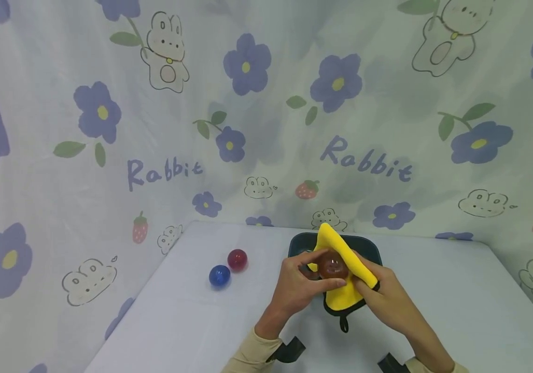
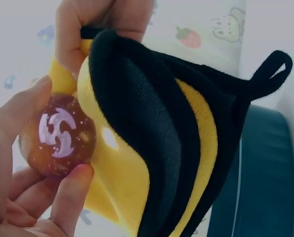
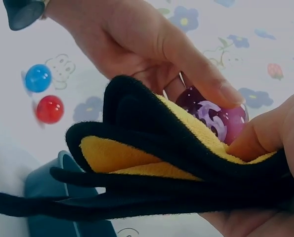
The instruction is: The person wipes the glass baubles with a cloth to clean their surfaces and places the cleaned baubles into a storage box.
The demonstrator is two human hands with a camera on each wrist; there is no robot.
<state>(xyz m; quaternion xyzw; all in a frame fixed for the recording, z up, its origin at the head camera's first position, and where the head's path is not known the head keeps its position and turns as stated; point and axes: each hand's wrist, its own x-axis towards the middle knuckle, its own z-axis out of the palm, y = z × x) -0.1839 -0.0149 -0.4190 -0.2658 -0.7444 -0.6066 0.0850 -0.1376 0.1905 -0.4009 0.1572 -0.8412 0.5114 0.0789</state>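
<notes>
1. Balls, a glossy blue ball and a glossy red ball, lie touching on the pale tabletop, bare surface around them.
2. Left hand pinches a brown translucent ball above the dark teal tray.
3. Right hand grips the yellow, black-edged cloth against that ball; floral fabric walls enclose the table.

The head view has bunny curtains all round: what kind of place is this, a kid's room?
More likely a small staged tabletop booth than a lived-in room. A rabbit-and-flower printed cloth hangs as backdrop on every side of a plain white table, which holds only a few props: two balls and a dark tray.
</notes>
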